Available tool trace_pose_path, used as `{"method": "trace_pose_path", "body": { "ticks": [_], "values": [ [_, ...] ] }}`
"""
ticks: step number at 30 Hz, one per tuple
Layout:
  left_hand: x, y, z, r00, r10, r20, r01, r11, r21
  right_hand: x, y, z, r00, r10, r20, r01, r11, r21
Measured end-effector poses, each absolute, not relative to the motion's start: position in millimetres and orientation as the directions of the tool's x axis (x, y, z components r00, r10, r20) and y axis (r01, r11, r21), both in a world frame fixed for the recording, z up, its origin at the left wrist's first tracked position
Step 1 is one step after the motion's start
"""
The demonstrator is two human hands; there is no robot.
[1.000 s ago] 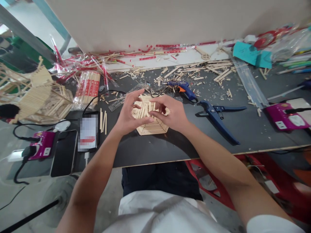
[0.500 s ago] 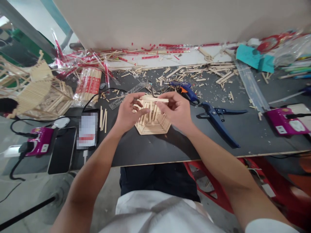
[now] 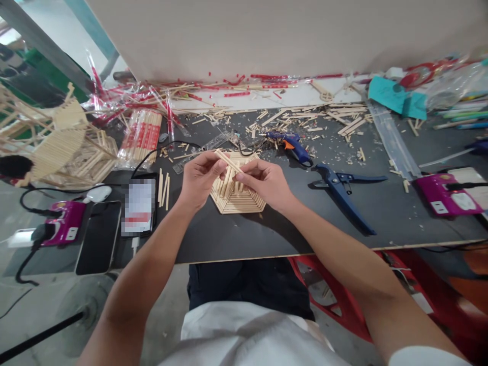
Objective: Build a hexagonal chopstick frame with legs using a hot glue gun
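Between my two hands are short wooden sticks (image 3: 227, 161), slanting from upper left to lower right. My left hand (image 3: 200, 179) pinches them near their upper end. At the lower end, the thumb and fingers of my right hand (image 3: 265, 182) close on them. Beneath lies an octagonal base (image 3: 240, 206) made of wooden sticks in rings, flat on the dark table (image 3: 229, 236). Several short sticks rise from its middle, and my hands partly cover them.
A blue glue gun (image 3: 292, 145) lies behind my right hand, a blue ratchet cutter (image 3: 341, 190) to the right. Left are two phones (image 3: 98, 236), loose sticks (image 3: 163, 188), packaged sticks (image 3: 141, 133) and a stick-built model (image 3: 57, 152). Wood scraps (image 3: 320, 119) litter the back. Power strips (image 3: 450, 193) sit at the sides.
The held sticks have turned from nearly level to a slant, their left end pointing up and away. My right hand has come lower and slightly left, my left hand slightly lower.
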State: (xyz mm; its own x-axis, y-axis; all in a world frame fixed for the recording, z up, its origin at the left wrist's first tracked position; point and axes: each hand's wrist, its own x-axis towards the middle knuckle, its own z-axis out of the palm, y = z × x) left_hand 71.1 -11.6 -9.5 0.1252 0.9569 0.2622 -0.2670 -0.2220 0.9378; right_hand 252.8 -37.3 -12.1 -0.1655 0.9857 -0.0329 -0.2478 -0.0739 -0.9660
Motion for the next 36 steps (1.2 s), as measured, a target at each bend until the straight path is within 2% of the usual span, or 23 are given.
{"method": "trace_pose_path", "body": {
  "ticks": [5,10,14,18,21,23,25,27,29,31,33,36],
  "values": [
    [66.5,-10.9,-12.6,0.205,0.936,0.287,-0.211,-0.244,0.947,255.5,-38.8,-12.1,-0.271,0.960,-0.076,-0.238,-0.143,-0.961],
    [64.3,-11.0,-14.2,0.283,0.925,0.255,-0.240,-0.189,0.952,258.2,-39.5,-12.7,-0.386,0.917,-0.101,-0.195,-0.188,-0.963],
    [67.9,-11.6,-11.9,0.252,0.941,0.227,-0.291,-0.150,0.945,259.6,-39.4,-8.3,-0.426,0.898,-0.115,-0.154,-0.197,-0.968],
    [70.2,-9.8,-9.4,0.148,0.975,0.165,-0.316,-0.112,0.942,269.7,-34.8,-5.6,-0.431,0.897,-0.104,-0.018,-0.123,-0.992],
    [64.0,-4.9,-10.7,0.027,0.993,0.114,-0.308,-0.100,0.946,286.7,-26.3,-8.0,-0.316,0.949,-0.001,0.213,0.069,-0.975],
    [57.3,0.0,-13.9,-0.024,0.997,0.080,-0.293,-0.083,0.953,301.7,-18.5,-10.3,-0.175,0.975,0.136,0.444,0.202,-0.873],
    [51.5,5.0,-18.3,-0.033,0.998,0.045,-0.282,-0.052,0.958,317.9,-10.1,-11.6,-0.050,0.967,0.251,0.585,0.232,-0.777],
    [48.9,8.8,-22.6,-0.032,0.999,0.007,-0.285,-0.016,0.958,333.1,-2.5,-12.3,0.047,0.944,0.327,0.692,0.205,-0.692],
    [49.7,10.8,-25.3,-0.034,0.999,-0.036,-0.303,0.024,0.953,345.0,3.9,-14.1,0.123,0.931,0.344,0.807,0.108,-0.581],
    [52.5,10.9,-26.0,-0.022,0.997,-0.074,-0.325,0.063,0.944,352.5,9.4,-18.9,0.223,0.926,0.303,0.856,-0.038,-0.515],
    [55.4,9.8,-24.9,0.007,0.996,-0.087,-0.338,0.085,0.937,356.2,14.7,-26.5,0.296,0.929,0.221,0.851,-0.152,-0.503],
    [57.9,7.1,-22.1,0.047,0.996,-0.082,-0.350,0.093,0.932,358.4,21.6,-38.0,0.298,0.944,0.138,0.847,-0.195,-0.494]
  ]
}}
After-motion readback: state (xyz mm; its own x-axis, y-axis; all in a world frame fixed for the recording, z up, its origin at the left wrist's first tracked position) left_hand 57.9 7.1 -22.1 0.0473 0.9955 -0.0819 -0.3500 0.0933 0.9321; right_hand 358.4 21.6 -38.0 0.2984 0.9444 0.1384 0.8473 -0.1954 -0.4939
